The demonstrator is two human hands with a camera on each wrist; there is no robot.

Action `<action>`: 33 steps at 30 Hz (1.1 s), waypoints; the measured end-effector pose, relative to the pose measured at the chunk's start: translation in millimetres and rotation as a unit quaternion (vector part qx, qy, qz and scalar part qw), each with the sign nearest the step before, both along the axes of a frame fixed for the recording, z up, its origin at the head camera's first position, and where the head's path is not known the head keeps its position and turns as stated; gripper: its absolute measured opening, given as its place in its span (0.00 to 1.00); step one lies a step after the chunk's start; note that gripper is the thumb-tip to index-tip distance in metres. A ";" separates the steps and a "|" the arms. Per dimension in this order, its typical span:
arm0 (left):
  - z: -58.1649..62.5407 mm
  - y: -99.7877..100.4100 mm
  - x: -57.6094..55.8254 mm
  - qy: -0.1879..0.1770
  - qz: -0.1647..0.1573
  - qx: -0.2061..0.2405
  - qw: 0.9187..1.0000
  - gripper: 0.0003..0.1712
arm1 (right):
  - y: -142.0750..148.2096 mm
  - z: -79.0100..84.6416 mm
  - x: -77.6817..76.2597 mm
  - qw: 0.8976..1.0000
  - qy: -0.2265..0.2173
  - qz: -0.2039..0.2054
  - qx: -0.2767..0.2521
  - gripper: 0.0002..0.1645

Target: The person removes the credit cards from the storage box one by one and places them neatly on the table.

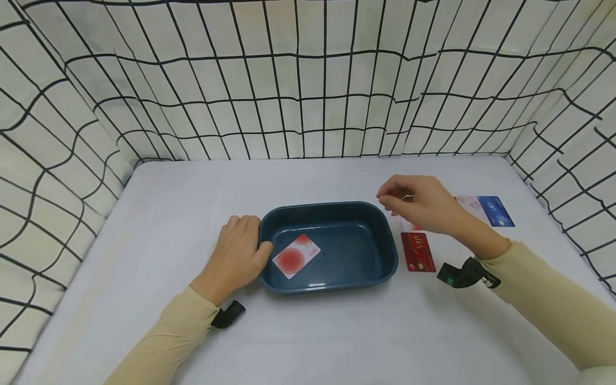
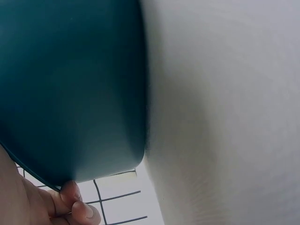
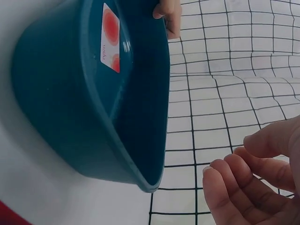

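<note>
My left hand (image 1: 236, 251) grips the left rim of a dark teal plastic tub (image 1: 346, 256), thumb over the edge; the left wrist view shows the tub's outer wall and the fingertips (image 2: 83, 212) at its rim. Inside the tub lies a white card with red circles (image 1: 291, 260), tilted toward its left end. Above the table, beyond the tub's right end, my right hand (image 1: 421, 203) hangs with loosely curled fingers. Nothing shows between its thumb and fingers in the right wrist view. Beneath that hand, a pink-and-white card (image 1: 403, 224) is partly hidden.
A red VIP card (image 1: 418, 251) lies right of the tub. Farther right are a blue VIP card (image 1: 495, 211) and a pale pink card (image 1: 469, 206) partly behind the right wrist. White walls with a black grid (image 1: 313, 80) enclose the white table (image 1: 192, 192) at back and sides.
</note>
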State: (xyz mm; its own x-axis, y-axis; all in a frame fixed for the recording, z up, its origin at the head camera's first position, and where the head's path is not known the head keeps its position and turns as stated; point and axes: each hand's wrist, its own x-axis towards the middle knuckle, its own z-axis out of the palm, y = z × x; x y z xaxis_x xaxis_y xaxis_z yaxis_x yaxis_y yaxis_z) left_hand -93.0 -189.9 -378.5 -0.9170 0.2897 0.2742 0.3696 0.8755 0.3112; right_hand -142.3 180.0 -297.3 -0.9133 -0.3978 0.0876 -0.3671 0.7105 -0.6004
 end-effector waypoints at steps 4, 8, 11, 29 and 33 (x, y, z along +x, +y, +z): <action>0.1 0.7 -0.3 -0.003 -0.001 0.003 1.000 0.13 | -7.4 1.5 -4.3 1.000 0.006 0.008 -0.002 0.08; -0.4 0.5 -0.5 -0.002 -0.001 0.002 1.000 0.12 | -14.4 1.8 -8.2 1.000 0.010 0.017 0.000 0.08; -0.8 -0.1 -0.4 -0.002 0.000 0.001 1.000 0.12 | -20.1 1.2 -11.4 1.000 0.008 0.023 0.000 0.09; 0.0 0.4 -0.4 -0.002 -0.001 0.007 1.000 0.13 | -58.6 -5.0 -27.7 0.995 -0.007 0.076 -0.057 0.07; 0.2 0.4 0.2 0.004 0.000 0.007 1.000 0.10 | -67.4 -6.3 -29.1 0.993 -0.021 0.086 -0.074 0.07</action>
